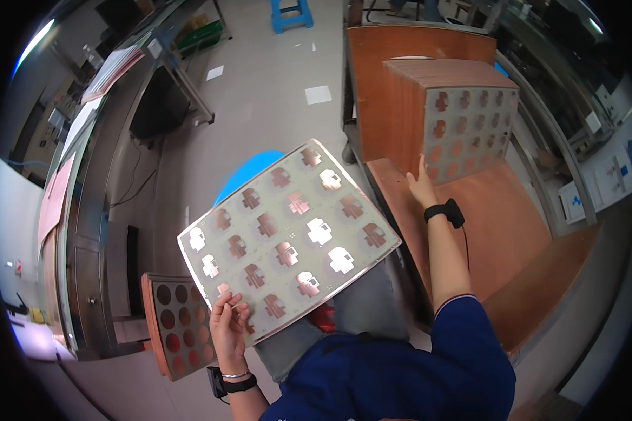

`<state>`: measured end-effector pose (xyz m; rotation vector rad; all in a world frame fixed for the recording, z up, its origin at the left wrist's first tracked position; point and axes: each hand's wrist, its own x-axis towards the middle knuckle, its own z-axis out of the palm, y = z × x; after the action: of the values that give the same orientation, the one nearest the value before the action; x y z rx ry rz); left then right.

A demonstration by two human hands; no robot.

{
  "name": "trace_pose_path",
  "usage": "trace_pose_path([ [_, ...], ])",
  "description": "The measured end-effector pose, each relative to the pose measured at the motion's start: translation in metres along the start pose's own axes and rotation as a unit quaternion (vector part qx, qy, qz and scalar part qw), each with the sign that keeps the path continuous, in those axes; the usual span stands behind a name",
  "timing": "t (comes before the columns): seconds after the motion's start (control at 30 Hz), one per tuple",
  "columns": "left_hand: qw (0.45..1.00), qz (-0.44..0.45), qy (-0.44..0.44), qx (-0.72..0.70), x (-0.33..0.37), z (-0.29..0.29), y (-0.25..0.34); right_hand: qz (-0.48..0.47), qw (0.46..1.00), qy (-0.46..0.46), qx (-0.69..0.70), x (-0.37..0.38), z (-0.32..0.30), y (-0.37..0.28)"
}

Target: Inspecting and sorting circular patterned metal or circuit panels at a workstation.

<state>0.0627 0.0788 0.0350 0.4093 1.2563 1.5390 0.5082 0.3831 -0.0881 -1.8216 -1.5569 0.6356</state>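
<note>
With left hand (229, 324) clamping grey, copper-patterned rectangular panel (288, 238), right hand (423, 191), grip unclear, beside brown-edged panel stack (434, 116), could drop it by loosening.

From where I stand, the panel (288, 235) spans the person's lap, blocking any straight way down to the knees; the left hand (229, 319) grips its near left corner. Past its far edge, a stool (247, 172) fills part of the gap, with open floor (189, 165) between that and the bench (91, 274). The small stack (179, 326) crowds the left hand's outer side. On the right, a hand can reach over the tray (502, 203) to the big stack's (470, 130) face; the back board (421, 45) and rail (572, 168) bar other sides. The right hand (421, 188) takes up the near corner.
</note>
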Motion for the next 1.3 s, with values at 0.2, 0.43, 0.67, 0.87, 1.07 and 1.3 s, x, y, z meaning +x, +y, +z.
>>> trace_pose_path([
  [0.2,0.975,0.134,0.18,0.0,0.002,-0.065,-0.006,-0.083,0.987,-0.007,0.137,-0.05,0.007,-0.067],
  [0.43,0.972,0.053,0.206,0.102,0.014,-0.072,-0.011,-0.239,0.968,-0.075,-0.02,-0.12,0.014,-0.13],
  [0.67,0.973,0.038,0.159,0.163,0.016,-0.065,-0.015,-0.275,0.942,-0.043,-0.19,-0.148,0.029,-0.135],
  [0.87,0.931,0.165,0.208,0.25,0.012,-0.052,-0.009,-0.278,0.94,-0.033,-0.195,-0.149,0.031,-0.139],
  [1.07,0.938,0.166,0.234,0.193,-0.001,-0.041,0.005,-0.266,0.956,-0.031,-0.118,-0.145,0.03,-0.129],
  [1.3,0.948,0.22,0.212,0.094,-0.018,-0.045,0.016,-0.034,0.91,-0.136,0.39,-0.128,-0.017,-0.146],
])
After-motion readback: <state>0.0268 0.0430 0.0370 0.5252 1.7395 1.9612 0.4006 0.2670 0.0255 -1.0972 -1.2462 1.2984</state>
